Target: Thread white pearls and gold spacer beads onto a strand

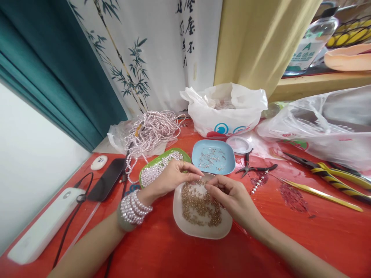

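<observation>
My left hand (174,175) and my right hand (228,195) meet over a white plate (199,229) full of small gold-brown beads (199,204). Both hands have their fingertips pinched together just above the beads; whatever they pinch is too small to make out. Several rounds of pearl bracelet (133,208) wrap my left wrist. A green plate (162,156) heaped with white pearls lies just behind my left hand. A blue plate (214,157) with small metal findings lies behind the white plate.
On the red table (179,255): a tangle of pearl strands (150,129), white plastic bags (226,108), black pliers (255,168), yellow-handled tweezers and cutters (327,173), a short row of pearls (257,185), a phone (107,179), a white power bank (43,226) with cable.
</observation>
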{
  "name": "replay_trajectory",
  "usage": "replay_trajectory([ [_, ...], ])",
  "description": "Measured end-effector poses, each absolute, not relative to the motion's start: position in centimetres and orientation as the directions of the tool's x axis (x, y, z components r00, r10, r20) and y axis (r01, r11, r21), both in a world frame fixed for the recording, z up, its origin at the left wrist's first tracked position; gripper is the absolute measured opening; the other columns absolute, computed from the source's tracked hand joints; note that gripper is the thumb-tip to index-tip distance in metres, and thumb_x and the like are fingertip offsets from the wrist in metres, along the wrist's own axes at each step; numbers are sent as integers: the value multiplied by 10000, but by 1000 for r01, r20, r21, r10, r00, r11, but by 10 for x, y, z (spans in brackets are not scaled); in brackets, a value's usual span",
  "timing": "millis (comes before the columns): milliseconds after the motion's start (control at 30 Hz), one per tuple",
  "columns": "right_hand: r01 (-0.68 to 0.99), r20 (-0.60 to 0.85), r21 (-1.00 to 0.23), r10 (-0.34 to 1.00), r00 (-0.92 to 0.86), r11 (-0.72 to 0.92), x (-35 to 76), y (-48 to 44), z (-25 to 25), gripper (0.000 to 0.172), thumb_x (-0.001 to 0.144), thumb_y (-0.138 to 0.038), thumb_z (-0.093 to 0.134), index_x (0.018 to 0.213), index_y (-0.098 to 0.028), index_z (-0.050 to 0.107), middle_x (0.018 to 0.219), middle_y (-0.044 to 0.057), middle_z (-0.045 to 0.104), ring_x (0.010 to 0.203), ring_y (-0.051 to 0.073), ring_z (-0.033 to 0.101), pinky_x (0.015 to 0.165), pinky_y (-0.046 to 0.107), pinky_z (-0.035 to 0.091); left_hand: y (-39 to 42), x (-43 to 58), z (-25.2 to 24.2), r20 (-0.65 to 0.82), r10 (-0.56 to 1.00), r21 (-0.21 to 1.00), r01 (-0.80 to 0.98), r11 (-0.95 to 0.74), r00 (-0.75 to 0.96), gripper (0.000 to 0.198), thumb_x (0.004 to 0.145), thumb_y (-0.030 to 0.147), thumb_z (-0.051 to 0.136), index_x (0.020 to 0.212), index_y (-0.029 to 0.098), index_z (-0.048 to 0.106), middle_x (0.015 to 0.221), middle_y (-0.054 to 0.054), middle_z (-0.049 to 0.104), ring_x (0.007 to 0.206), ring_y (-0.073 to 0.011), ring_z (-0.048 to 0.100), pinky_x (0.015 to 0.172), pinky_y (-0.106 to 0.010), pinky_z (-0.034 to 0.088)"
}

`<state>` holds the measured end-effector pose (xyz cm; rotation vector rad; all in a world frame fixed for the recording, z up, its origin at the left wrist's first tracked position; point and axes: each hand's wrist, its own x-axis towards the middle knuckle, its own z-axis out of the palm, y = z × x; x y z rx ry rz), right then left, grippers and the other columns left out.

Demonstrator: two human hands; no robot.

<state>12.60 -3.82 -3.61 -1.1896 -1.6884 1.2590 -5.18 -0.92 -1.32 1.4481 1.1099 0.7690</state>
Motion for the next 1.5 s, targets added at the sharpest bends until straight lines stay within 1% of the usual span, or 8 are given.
replay_trajectory([
  [500, 219, -25, -974, 947, -321, 48, 124, -38, -35, 216, 795, -324, 496, 638, -178, 523, 511, -44, 487, 456, 83, 431, 441, 204, 324, -12, -48, -22, -119, 922, 993, 68, 101, 368, 188, 622, 180, 705, 798, 138, 655, 735, -25, 651, 675, -118, 592, 631, -236, 479],
  [700, 192, -51, -981, 941, -334, 15, 125, -37, -34, 204, 795, -348, 507, 702, -177, 568, 565, -20, 551, 506, 101, 495, 473, 213, 376, -13, -49, -15, -88, 932, 988, 147, 37, 352, 104, 677, 222, 665, 727, 130, 664, 688, -25, 636, 625, -111, 562, 625, -241, 458],
  [867, 198, 44, -972, 931, -362, 123, 127, -34, -26, 196, 780, -331, 533, 874, -179, 615, 672, 10, 613, 611, 134, 542, 563, 250, 424, -15, -49, -11, 73, 926, 976, 163, -142, 369, 61, 693, 212, 666, 710, 154, 674, 720, -17, 608, 710, -122, 549, 667, -237, 415],
  [1000, 311, 132, -917, 925, -356, 250, 131, -32, -16, 146, 769, -283, 531, 744, -182, 633, 557, -17, 536, 500, 110, 440, 472, 235, 353, -21, -46, -8, 116, 924, 980, 106, -166, 365, 33, 696, 204, 672, 707, 174, 680, 703, -4, 586, 698, -113, 532, 651, -230, 402],
  [1167, 420, 137, -835, 873, -469, 357, 136, -30, -1, 116, 725, -168, 526, 657, -191, 617, 628, -6, 576, 509, 100, 432, 476, 235, 332, -25, -45, 1, 168, 934, 969, 122, -215, 316, 43, 696, 202, 669, 660, 179, 666, 673, 4, 596, 685, -110, 536, 656, -225, 410],
  [1300, 448, 108, -817, 859, -501, 363, 143, -26, 7, 113, 729, -175, 533, 657, -197, 618, 634, -8, 600, 532, 106, 467, 499, 241, 345, -22, -46, 0, 74, 964, 957, 253, -140, 255, 132, 759, 259, 597, 843, 179, 660, 719, -13, 642, 666, -125, 568, 627, -244, 436],
  [1400, 420, 142, -839, 885, -443, 345, 150, -24, 11, 124, 762, -241, 531, 688, -196, 619, 634, -7, 599, 566, 118, 492, 510, 243, 358, -21, -44, -11, 76, 946, 846, 482, -228, 315, 118, 763, 225, 582, 841, 172, 654, 774, -34, 661, 721, -154, 582, 671, -280, 440],
  [1500, 402, 142, -865, 914, -380, 301, 153, -24, 17, 142, 765, -269, 527, 686, -192, 616, 620, -8, 585, 549, 115, 483, 486, 238, 356, -22, -42, -27, 134, 877, 581, 680, -447, 462, 102, 774, 166, 550, 770, 161, 652, 779, -46, 652, 760, -176, 556, 722, -319, 419],
])
